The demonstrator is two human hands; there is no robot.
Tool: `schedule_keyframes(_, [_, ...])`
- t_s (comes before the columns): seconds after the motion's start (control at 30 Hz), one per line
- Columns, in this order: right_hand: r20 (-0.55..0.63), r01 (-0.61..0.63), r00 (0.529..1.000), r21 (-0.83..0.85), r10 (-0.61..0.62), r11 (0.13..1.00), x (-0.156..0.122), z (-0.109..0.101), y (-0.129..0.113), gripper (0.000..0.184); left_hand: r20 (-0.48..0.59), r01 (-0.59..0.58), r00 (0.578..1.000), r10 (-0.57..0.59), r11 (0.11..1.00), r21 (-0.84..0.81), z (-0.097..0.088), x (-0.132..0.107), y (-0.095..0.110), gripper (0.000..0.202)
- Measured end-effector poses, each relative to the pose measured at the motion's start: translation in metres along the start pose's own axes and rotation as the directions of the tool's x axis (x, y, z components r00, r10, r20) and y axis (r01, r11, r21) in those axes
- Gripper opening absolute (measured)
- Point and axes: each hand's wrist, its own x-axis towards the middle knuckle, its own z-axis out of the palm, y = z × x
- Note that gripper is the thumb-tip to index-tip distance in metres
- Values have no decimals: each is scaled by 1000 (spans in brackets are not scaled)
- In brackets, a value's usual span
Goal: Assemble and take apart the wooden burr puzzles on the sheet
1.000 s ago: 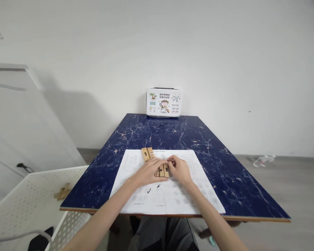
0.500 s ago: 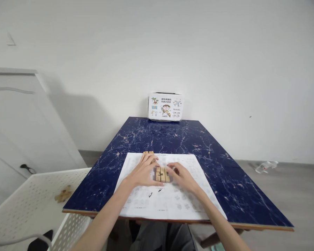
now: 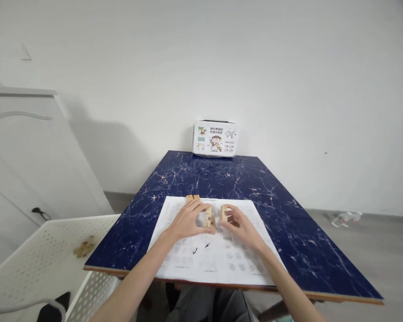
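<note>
- In the head view, the left hand (image 3: 188, 220) is pinching the notched blocks (image 3: 208, 218) between thumb and fingers, over the near half of the table (image 3: 228, 176); whether they are touching the paper sheet (image 3: 221, 257) I cannot tell.
- The right hand (image 3: 241, 226) is pinching a wooden piece (image 3: 223, 213) at its fingertips, near the blocks but apart from them.
- The blocks could be sliding out of line if the left thumb is pressing unevenly.
- The wooden piece could be twisting or dropping, since only fingertips seem to be supporting it.
- The left fingers could be nudging the far pieces (image 3: 192, 197), being so close to them.
- Compared with half a second ago, the right hand is now holding its piece away, and the blocks are no longer forming one close group.
</note>
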Motion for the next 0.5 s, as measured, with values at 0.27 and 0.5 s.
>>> schedule_keyframes(0.27, [130,-114,990,489,58,865,21,0,-12,45,-46,79,996,-78,996,27,9,-1,-5,71])
schedule_keyframes(0.5, [198,-134,980,511,35,849,19,10,-8,44,-37,145,989,-145,989,13,14,-1,-7,67])
